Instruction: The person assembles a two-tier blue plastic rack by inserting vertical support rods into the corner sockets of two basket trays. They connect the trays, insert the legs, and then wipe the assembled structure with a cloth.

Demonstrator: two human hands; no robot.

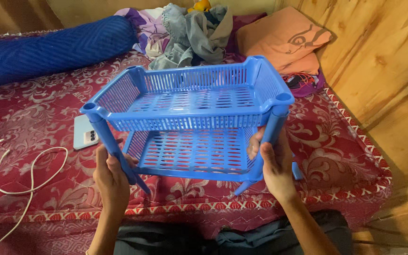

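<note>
A blue plastic two-tier rack (190, 101) with slotted trays is held up above a red patterned bed (48, 118). My left hand (112, 177) grips the rack's front left leg, just below the upper tray. My right hand (272, 163) wraps around the front right leg, fingers against the lower tray's edge. The lower tray (194, 153) tilts slightly toward me, and its short legs stick out below.
A phone (85, 132) lies on the bed behind the rack's left corner. A white cable (31, 174) loops at the left. A blue bolster (48, 49), a heap of clothes (190, 33) and an orange pillow (284, 40) sit at the back. A wooden wall (383, 66) runs along the right.
</note>
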